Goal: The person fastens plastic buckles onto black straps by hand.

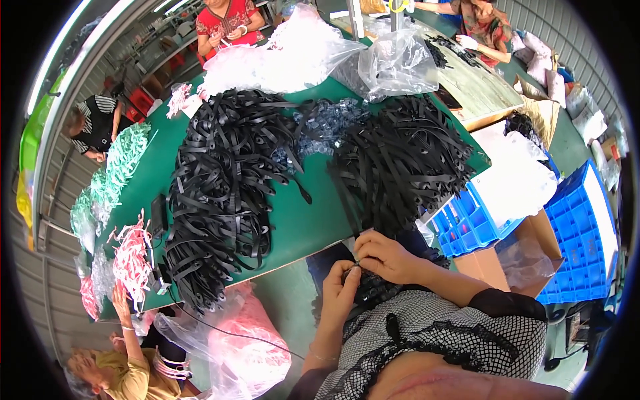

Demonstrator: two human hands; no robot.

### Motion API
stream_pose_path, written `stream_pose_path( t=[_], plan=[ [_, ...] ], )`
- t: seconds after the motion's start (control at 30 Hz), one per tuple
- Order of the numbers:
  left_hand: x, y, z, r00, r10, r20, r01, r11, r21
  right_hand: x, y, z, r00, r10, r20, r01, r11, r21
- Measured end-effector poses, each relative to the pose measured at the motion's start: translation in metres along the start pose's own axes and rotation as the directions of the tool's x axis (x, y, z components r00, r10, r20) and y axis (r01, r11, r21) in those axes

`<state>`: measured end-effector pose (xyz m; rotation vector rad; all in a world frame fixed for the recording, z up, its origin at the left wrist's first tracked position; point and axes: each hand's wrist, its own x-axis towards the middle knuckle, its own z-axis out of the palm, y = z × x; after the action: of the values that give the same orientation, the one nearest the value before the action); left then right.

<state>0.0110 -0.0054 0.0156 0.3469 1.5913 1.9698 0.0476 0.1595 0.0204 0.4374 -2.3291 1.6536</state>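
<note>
My left hand point(342, 288) and my right hand point(388, 259) meet just off the table's near edge, above my lap. Both are closed in a pinch, fingertips nearly touching, on a small dark piece that looks like part of a black strap; the fingers hide most of it. Further black straps point(383, 285) lie across my lap under the hands. Ahead of my right hand, a heap of black straps point(407, 157) spreads to the table edge. To the left lies another large heap of black straps point(220, 180). Small clear bluish plastic pieces point(330, 123) are piled between the heaps.
The green table point(300, 220) carries clear bags point(400, 63), pink straps point(133, 260) and green straps point(127, 157). At right stand blue crates point(580, 240) and a cardboard box point(487, 270). A pink-filled bag point(250, 333) sits at lower left. Several people work around the table.
</note>
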Motion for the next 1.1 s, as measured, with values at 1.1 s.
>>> stream_pose_path(
  t=[1.1],
  plan=[
    [0.002, 0.006, -0.002, 0.957, -0.123, 0.262, 0.206, 0.926, -0.316, -0.014, 0.0, -0.009, 0.992, 0.109, 0.065, -0.121, 0.969, 0.218]
  ],
)
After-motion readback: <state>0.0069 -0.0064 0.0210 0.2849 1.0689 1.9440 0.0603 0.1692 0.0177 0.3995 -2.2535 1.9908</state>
